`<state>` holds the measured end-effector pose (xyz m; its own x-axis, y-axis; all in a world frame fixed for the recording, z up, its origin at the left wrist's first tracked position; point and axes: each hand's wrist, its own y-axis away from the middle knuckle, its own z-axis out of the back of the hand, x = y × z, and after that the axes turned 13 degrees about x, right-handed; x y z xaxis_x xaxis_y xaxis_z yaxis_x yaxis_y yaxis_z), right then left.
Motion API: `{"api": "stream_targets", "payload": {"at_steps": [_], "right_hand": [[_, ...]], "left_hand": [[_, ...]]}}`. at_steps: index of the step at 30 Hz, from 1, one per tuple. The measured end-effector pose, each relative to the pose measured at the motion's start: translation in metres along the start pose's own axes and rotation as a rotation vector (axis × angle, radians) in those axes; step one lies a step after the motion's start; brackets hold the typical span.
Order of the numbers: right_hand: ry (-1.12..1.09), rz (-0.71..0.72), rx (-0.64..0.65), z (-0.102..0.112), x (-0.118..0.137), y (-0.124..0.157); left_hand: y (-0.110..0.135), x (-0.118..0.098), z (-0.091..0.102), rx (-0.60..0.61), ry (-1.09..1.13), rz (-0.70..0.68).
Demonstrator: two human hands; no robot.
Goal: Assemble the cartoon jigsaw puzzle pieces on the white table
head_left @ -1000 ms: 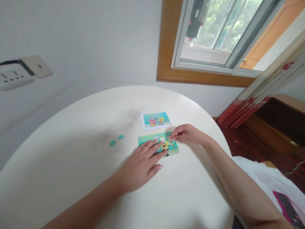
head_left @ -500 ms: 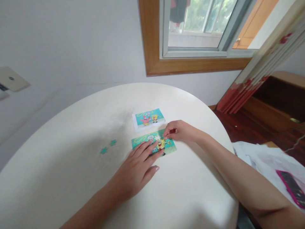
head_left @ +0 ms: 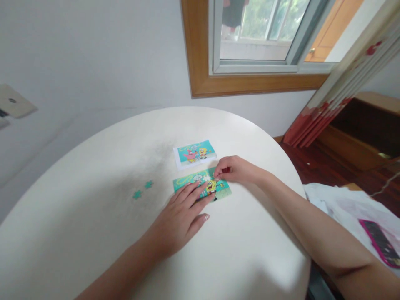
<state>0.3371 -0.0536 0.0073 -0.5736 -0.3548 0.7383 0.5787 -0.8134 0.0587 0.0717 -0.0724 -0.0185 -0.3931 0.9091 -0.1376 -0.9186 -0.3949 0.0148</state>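
Note:
A jigsaw puzzle [head_left: 224, 192] with cartoon figures on a teal ground lies on the white round table [head_left: 243, 250]. A small white gap shows in its upper middle. My left hand [head_left: 179, 214] rests flat over the puzzle's lower left part, fingers spread and covering some of the picture. At the upper right of the puzzle, beside the gap, my right hand [head_left: 233, 170] pinches a puzzle piece between thumb and forefinger; the fingers mostly hide it. Two loose teal puzzle pieces, a nearer one [head_left: 137, 194] and a farther one [head_left: 149, 184], lie to the left.
Just behind the puzzle lies a picture card [head_left: 195, 154] with a similar cartoon scene. Beyond the table's far edge are the wall and a wood-framed window [head_left: 200, 85]. A phone in a pink case [head_left: 379, 241] rests on white cloth or plastic at the right.
The view has shifted very slightly. Both hands stay in nearly the same places on the puzzle, and the loose pieces have not moved on the table.

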Motion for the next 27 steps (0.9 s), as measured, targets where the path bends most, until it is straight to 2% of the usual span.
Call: {"api": "stream_targets", "payload": {"at_steps": [4, 13, 20, 27], "right_hand": [[0.072, 0.042, -0.002, -0.001, -0.003, -0.001], [0.083, 0.003, -0.066, 0.008, 0.006, 0.006], [0.11, -0.057, 0.045, 0.008, 0.011, 0.012], [0.131, -0.095, 0.061, 0.006, 0.011, 0.01]], "left_hand": [[-0.001, -0.001, 0.0, -0.023, 0.023, 0.0], [0.0, -0.001, 0.001, -0.028, 0.023, -0.002], [0.001, -0.001, 0.0, -0.004, 0.004, 0.01], [0.0, -0.001, 0.0, 0.0, -0.007, 0.006]]}}
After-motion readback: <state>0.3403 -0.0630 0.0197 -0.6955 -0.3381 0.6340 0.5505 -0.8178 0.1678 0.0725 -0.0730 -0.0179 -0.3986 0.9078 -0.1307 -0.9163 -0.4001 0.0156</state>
